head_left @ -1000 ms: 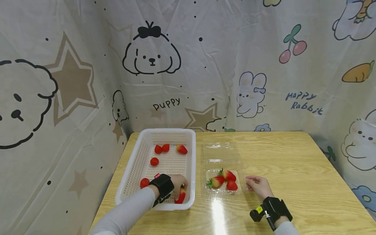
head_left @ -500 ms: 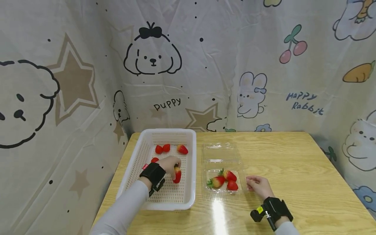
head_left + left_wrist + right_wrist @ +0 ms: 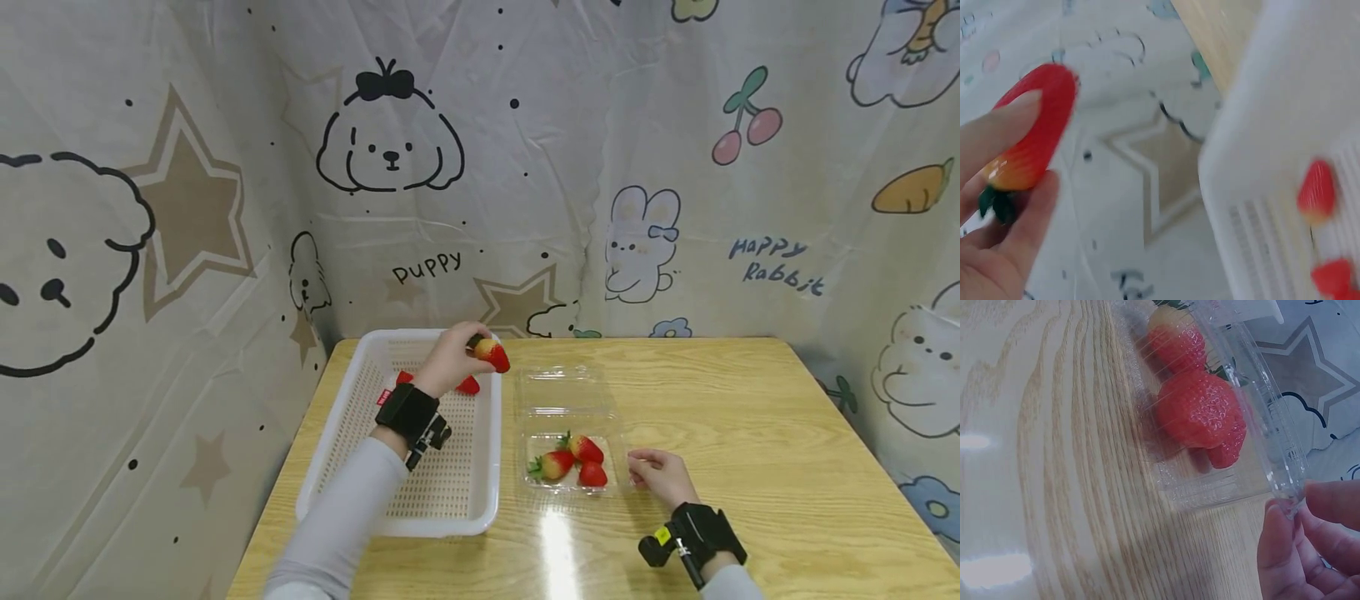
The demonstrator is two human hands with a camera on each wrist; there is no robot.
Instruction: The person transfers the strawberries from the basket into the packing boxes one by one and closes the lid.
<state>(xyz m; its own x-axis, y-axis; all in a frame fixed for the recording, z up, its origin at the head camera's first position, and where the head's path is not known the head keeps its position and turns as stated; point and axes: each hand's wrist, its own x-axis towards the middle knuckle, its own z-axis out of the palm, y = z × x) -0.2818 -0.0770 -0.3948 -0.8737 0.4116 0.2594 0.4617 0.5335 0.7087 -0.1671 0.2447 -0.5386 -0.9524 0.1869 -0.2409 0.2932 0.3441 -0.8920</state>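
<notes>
My left hand [image 3: 452, 358] grips a strawberry [image 3: 492, 355] above the back right rim of the white basket [image 3: 491, 467]. In the left wrist view the strawberry [image 3: 1044, 125] lies between thumb and fingers, its green leaves toward the palm. My right hand [image 3: 663, 473] is at the right side of an open clear plastic clamshell box [image 3: 531, 425]. The right wrist view shows thumb and fingers pinching the box's edge. Inside the box are three strawberries [image 3: 553, 464], two with leaves showing in the head view.
Other strawberries [image 3: 1317, 190] lie in the basket, partly hidden by my left arm in the head view. The box's lid [image 3: 562, 387] is folded back. A wooden table [image 3: 720, 400] carries everything, with a printed curtain [image 3: 525, 167] behind.
My left hand has lifted the strawberry from the front of the basket and carried it back, up and right to the far rim. The right hand has stayed at the box.
</notes>
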